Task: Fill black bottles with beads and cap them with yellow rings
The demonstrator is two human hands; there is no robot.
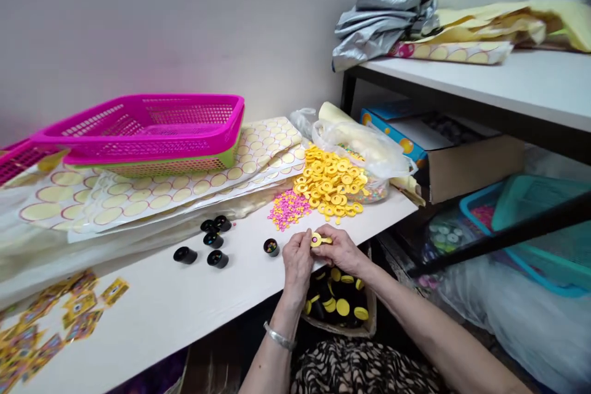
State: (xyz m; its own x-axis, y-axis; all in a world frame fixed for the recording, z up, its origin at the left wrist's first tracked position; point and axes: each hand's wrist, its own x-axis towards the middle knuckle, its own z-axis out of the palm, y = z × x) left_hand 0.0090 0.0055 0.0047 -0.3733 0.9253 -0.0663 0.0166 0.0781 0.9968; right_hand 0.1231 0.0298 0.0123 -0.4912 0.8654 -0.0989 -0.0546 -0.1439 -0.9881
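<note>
Between my two hands, at the table's front edge, is a small yellow plastic piece [317, 240] with a round ring end and a short stem. A pink-purple dot shows in its ring. The fingers of my left hand [298, 255] pinch the ring side, and my right hand [344, 250] grips the stem side. Just beyond lie a heap of similar yellow pieces [333, 181] and a pile of tiny pink and yellow bits [289, 209]. Left of my hands stands a small black cup [271, 247] with coloured bits inside.
More black cups [217, 258] stand further left, near shiny printed packets [83, 305]. Pink baskets [184, 146] rest on circle-printed sheets [138, 197] at the back. Below the edge, a box [369, 327] holds black cups and yellow lids. A shelf [545, 80] stands right.
</note>
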